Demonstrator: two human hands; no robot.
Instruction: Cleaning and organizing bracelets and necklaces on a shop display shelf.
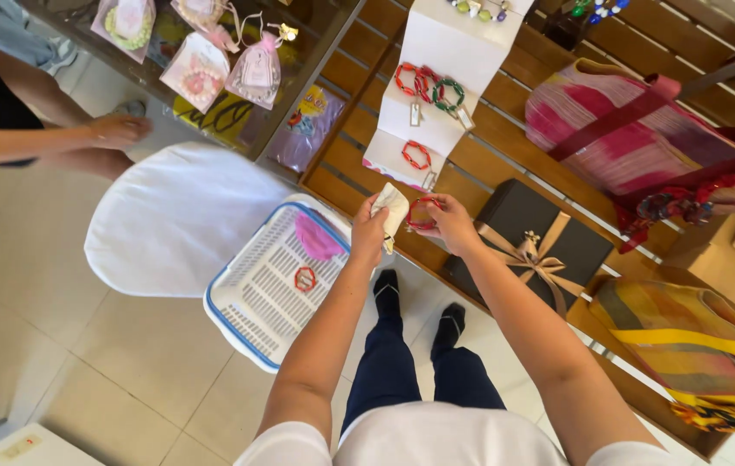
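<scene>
Left hand (pixel 368 231) pinches a white cloth (pixel 391 207); right hand (pixel 454 223) grips a red bracelet (pixel 420 213), both over the slatted wooden shelf (pixel 505 147) edge. Looks like the wiping step; next likely needs cloth against beads. White basket (pixel 264 293) sits at 8 o'clock, black gift box (pixel 523 237) crowds 3 o'clock. Open floor at 7.

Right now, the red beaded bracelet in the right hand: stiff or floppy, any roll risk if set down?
The red bracelet, pinched by the right hand, keeps a round loop, so probably strung beads: flexible, not rigid. It looks small and light. Laid flat, like the bracelets on the white card, it likely stays put; on edge it might roll. The left hand holds a white cloth.
</scene>
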